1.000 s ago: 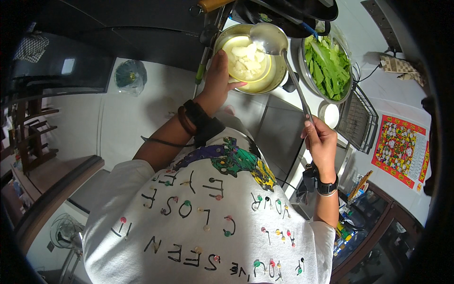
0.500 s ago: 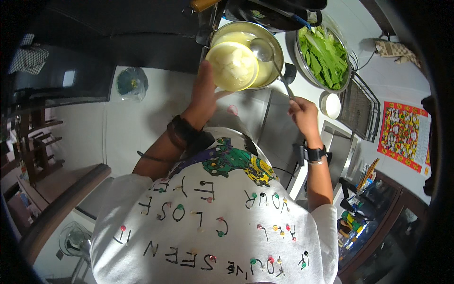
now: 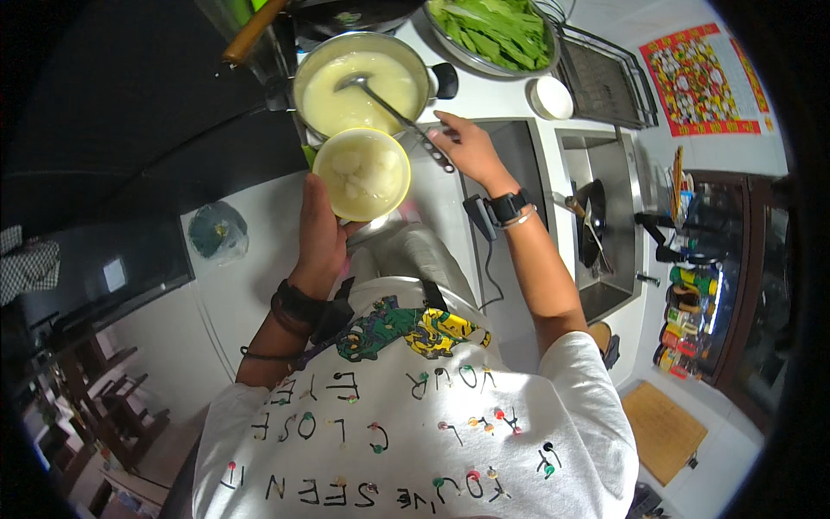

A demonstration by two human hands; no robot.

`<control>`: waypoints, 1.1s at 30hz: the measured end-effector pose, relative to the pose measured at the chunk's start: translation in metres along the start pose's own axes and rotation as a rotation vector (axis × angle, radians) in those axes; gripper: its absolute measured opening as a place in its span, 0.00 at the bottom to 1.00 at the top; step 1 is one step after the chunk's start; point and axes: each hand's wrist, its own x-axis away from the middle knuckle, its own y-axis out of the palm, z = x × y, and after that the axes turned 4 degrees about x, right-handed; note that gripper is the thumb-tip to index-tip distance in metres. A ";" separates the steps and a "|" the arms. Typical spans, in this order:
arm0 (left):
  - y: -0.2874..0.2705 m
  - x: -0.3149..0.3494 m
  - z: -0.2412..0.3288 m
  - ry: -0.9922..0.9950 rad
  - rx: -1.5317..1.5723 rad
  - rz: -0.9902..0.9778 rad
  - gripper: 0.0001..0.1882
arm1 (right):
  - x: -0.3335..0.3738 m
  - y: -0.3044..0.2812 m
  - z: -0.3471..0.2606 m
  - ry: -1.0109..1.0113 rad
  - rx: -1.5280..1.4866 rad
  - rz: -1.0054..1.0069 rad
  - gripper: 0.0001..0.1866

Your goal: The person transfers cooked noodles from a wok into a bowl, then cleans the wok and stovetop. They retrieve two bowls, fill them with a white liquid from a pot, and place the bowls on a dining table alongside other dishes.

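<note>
My left hand (image 3: 322, 229) is closed around the side of a yellow-rimmed bowl (image 3: 370, 201). White chunks in pale broth fill much of it. Just beyond the bowl stands a metal pot (image 3: 420, 54) of pale yellow soup, with black side handles. A metal ladle (image 3: 393, 112) leans in the pot, its scoop partly in the soup and its perforated handle reaching out over the near rim. Beside that handle, my right hand (image 3: 474, 156) has its fingers apart and holds nothing. Whether a fingertip still touches the handle is hard to make out.
Right of the pot sit a large metal basin (image 3: 471, 59) of green leaves, a small white bowl (image 3: 551, 99) and a dark wire rack (image 3: 605, 78). A sink (image 3: 609, 290) holding a pan lies farther right. A wooden-handled utensil (image 3: 252, 33) juts out at the upper left.
My left hand has drawn the bowl from over the pot toward me. My right hand has let go of the ladle, which now leans in the pot. The view has shifted right.
</note>
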 end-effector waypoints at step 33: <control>0.206 -0.233 -0.197 0.130 -0.024 0.134 0.24 | -0.084 -0.192 0.308 0.775 -0.949 -0.059 0.17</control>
